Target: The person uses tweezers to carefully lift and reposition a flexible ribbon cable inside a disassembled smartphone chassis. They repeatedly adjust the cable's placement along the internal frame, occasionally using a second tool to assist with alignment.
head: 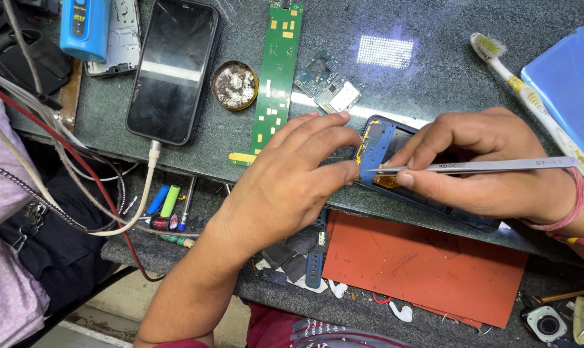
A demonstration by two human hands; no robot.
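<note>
An opened blue phone body (379, 143) lies on the dark stone worktop (433, 71), its insides facing up. My left hand (292, 177) rests on its left side, fingers curled against the frame and steadying it. In my right hand (485, 164) I pinch silver tweezers (485, 165), whose tips point left into the phone near a small gold-coloured part (387, 181). What the tips touch is hidden by my fingers.
A long green circuit board (276, 71), a small circuit board (327, 84), a round tin of paste (234, 85) and a black phone (172, 67) on a white cable lie behind. A toothbrush (530, 96) lies at right. A red mat (427, 267) sits on the lower shelf.
</note>
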